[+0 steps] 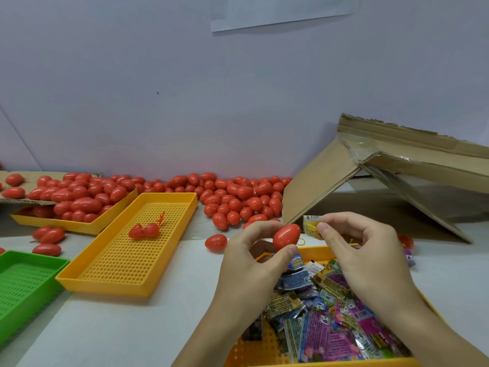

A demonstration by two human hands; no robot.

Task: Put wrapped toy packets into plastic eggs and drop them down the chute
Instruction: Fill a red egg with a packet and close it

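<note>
My left hand (pixel 254 256) holds a shut red plastic egg (pixel 286 236) between thumb and fingers, above the near tray. My right hand (pixel 362 250) pinches a rolled yellow toy packet (pixel 311 225) right beside the egg's upper right end. Below both hands, a yellow tray (pixel 312 362) holds several wrapped toy packets (pixel 333 313) in purple, blue and green. A cardboard chute (pixel 370 186) slopes down from the right, its low edge just behind my hands.
Several red eggs (pixel 238 197) are heaped along the back wall and in a yellow tray (pixel 66 226) at left. A perforated yellow tray (pixel 132 260) holds an opened egg (pixel 144 230). A green tray (pixel 23 287) sits at the near left. One loose egg (pixel 216 242) lies by my left hand.
</note>
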